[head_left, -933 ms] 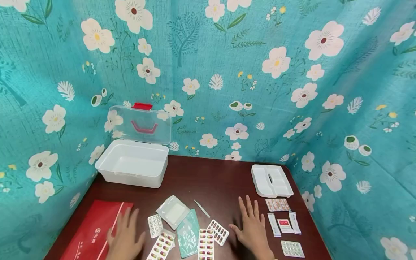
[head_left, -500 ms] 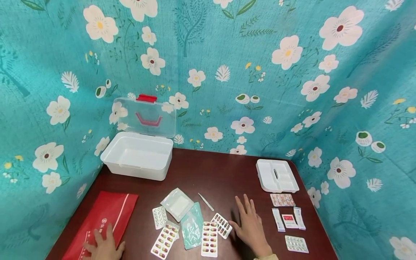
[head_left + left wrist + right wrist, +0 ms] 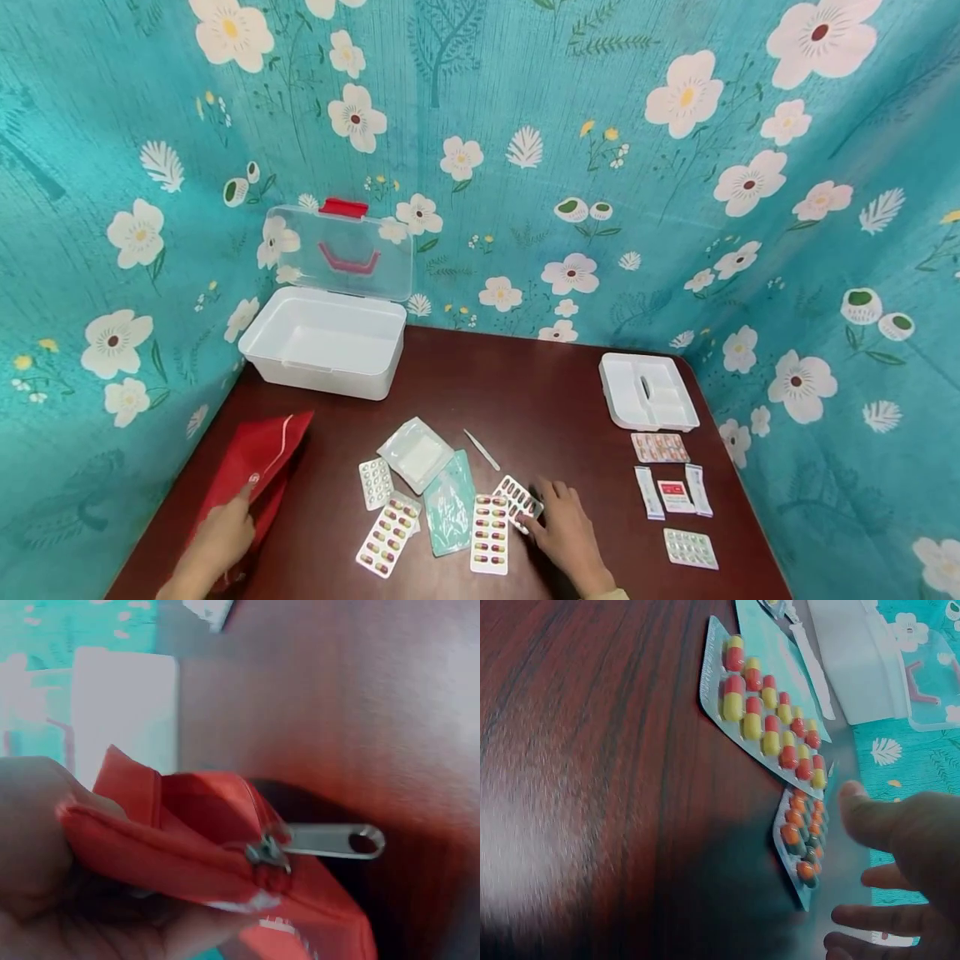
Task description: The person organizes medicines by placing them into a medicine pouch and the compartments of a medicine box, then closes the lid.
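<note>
My left hand (image 3: 221, 533) grips the red zippered pouch (image 3: 251, 454) near its opening, and the pouch's far corner is raised off the table. In the left wrist view, thumb and fingers pinch the fabric beside a metal zipper pull (image 3: 337, 841), and the mouth gapes a little. My right hand (image 3: 566, 529) hovers beside a blister pack of dark capsules (image 3: 517, 502), fingers loosely bent. The right wrist view shows its thumb (image 3: 862, 814) apart from that pack. A blister pack of red-yellow capsules (image 3: 490, 537) partly overlaps it.
A white box (image 3: 322, 367) with its clear lid raised stands back left; a divided white tray (image 3: 648, 396) lies back right. A gauze packet (image 3: 416, 454), green packet (image 3: 450, 504), tweezers (image 3: 482, 450) and more blister packs (image 3: 387, 533) lie mid-table. Small packets (image 3: 675, 496) lie right.
My left hand has come down onto the red pouch, grasped it and lifted its edge. My right hand has moved slightly left and its fingers have bent. The head view has tilted down.
</note>
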Motion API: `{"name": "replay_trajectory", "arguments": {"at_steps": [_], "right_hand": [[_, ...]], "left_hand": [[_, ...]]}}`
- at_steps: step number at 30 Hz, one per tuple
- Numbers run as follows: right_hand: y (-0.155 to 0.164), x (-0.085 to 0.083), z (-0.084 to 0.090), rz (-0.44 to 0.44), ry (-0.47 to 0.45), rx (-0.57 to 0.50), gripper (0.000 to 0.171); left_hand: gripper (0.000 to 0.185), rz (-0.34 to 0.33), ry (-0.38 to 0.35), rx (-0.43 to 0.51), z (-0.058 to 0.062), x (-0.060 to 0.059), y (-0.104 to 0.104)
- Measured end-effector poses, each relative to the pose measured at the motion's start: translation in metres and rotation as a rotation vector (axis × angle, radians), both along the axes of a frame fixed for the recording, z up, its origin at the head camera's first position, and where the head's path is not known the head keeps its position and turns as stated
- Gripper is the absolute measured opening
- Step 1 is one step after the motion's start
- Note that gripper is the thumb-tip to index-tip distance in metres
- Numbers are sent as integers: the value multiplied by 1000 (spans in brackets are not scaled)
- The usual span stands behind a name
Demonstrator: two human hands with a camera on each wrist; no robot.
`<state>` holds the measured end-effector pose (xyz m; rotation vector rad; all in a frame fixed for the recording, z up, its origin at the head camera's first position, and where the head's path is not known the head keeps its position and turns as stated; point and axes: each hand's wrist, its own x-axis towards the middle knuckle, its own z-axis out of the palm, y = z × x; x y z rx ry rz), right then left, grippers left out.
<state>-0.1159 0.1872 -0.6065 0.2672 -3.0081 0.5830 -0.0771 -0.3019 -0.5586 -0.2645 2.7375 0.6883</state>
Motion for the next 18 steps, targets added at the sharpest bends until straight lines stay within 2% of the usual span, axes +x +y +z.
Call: {"name": "replay_trajectory", "arguments": {"at_steps": [5,10,14,18], "right_hand": [[-7,-5,-5,-14,-76,11,61],[-11,-6,-11,-27,-118,23,57],[-11,-9,-10,-36,-103,17,54],[-11,-13,-8,-37,-99,18,50]], "left_hand": [[52,25,2,76,23,-1,-1],[51,27,47,110,40,0,2],[49,24,105,99,48,-2,6],[45,21,189,73,51,-1,8]]}}
